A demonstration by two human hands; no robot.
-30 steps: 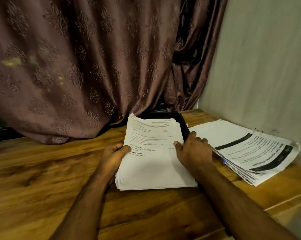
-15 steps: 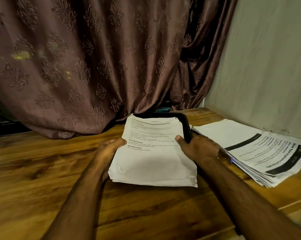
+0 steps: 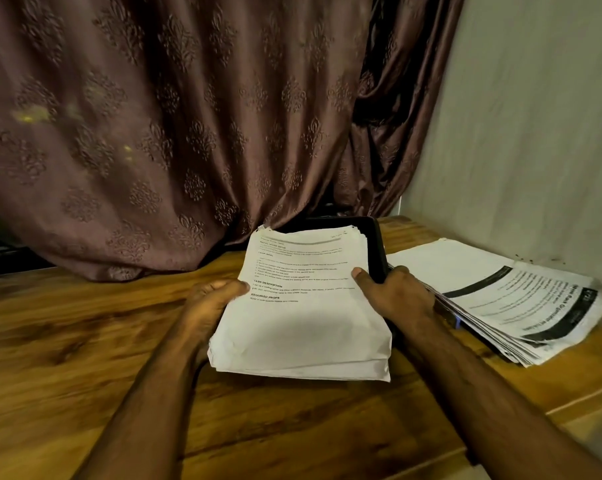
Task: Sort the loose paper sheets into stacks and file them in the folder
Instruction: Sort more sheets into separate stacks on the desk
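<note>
Paper stack (image 3: pixel 303 327) sits in your left hand (image 3: pixel 206 306) and right hand (image 3: pixel 393 296), both gripping its sides; second pile (image 3: pixel 507 296) looks sorted, black folder (image 3: pixel 375 244) unfilled I'd guess.

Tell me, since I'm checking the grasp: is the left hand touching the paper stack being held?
Touching. The head view shows the left hand gripping the paper stack's left edge, thumb lying on the top sheet, with no gap between them.
</note>
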